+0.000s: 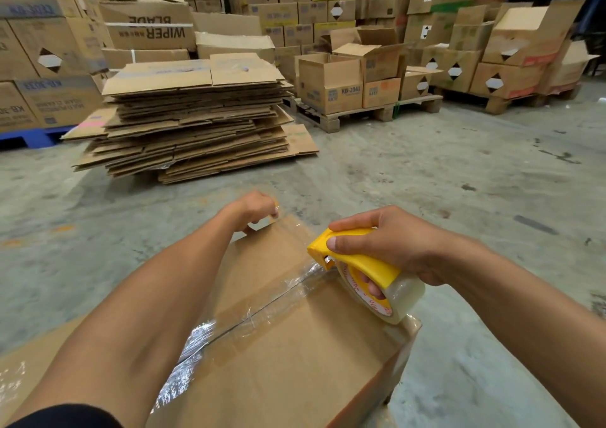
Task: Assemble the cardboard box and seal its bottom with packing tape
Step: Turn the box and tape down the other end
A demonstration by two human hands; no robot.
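The cardboard box (295,345) sat low in the foreground on the concrete floor (459,165), its closed flaps facing up. A strip of clear tape (262,309) ran along the seam between the flaps, crinkled and shiny toward the near end. The right hand (393,244) gripped the yellow tape dispenser (351,257), fingers curled over its top and thumb pressed on its side, more fingers showing through the core of the clear tape roll (390,296). The dispenser's nose sat right at the tape line, near the right edge of the box. The left hand (255,211) was out at the far corner of the box, fingers curled down at the edge there; whether they pinched tape or cardboard, I couldn't tell. Beyond the box, well apart, a tall pile of flattened cartons (193,116) lay on the floor, with open boxes on a wooden pallet (367,112) to its right.
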